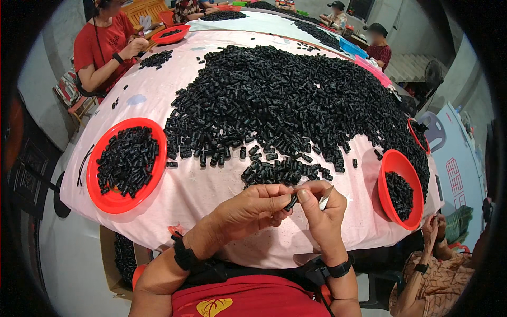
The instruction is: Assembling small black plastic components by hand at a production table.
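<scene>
While a small black part (290, 202) is pinched in the left hand (252, 208), near the worktop (200, 190) edge, a thin metal blade (326, 198) is gripped in the right hand (323, 211), apparently for trimming.

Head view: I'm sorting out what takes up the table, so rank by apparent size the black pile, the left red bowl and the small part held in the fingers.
1. black pile
2. left red bowl
3. small part
</scene>
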Motion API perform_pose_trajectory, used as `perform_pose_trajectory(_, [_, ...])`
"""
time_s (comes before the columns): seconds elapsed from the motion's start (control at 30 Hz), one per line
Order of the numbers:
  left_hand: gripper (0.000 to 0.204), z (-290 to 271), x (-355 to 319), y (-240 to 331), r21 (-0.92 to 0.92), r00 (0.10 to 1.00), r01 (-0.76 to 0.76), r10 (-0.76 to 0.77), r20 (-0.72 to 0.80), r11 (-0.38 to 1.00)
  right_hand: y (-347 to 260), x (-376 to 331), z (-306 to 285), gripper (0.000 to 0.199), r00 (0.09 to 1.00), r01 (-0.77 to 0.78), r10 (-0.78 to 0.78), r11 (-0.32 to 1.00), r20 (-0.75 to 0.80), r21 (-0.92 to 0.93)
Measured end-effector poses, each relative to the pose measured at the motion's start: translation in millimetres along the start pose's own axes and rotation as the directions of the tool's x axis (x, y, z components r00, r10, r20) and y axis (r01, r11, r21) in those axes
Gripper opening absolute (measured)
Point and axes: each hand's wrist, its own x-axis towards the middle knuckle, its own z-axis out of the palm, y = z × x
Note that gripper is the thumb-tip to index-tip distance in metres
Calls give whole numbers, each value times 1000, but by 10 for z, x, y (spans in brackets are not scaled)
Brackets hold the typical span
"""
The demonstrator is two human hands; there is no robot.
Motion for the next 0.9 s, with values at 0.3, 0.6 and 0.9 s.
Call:
perform_pose_trajectory(0.3, [20, -12, -42, 37, 31, 999, -5, 6, -35, 1000, 15, 0, 68, 9, 993, -91, 86, 994, 75, 53])
perform_pose_trajectory(0.6, [19, -231, -10, 226, -169, 864, -467, 408, -296, 868, 73, 6, 13, 8, 975, -188, 187, 982, -116, 6])
perform_pose_trajectory(0.9, [29, -923, -845, 1043, -247, 313, -950, 586, -747, 192, 44, 11, 67, 11, 969, -235, 237, 971, -71, 34])
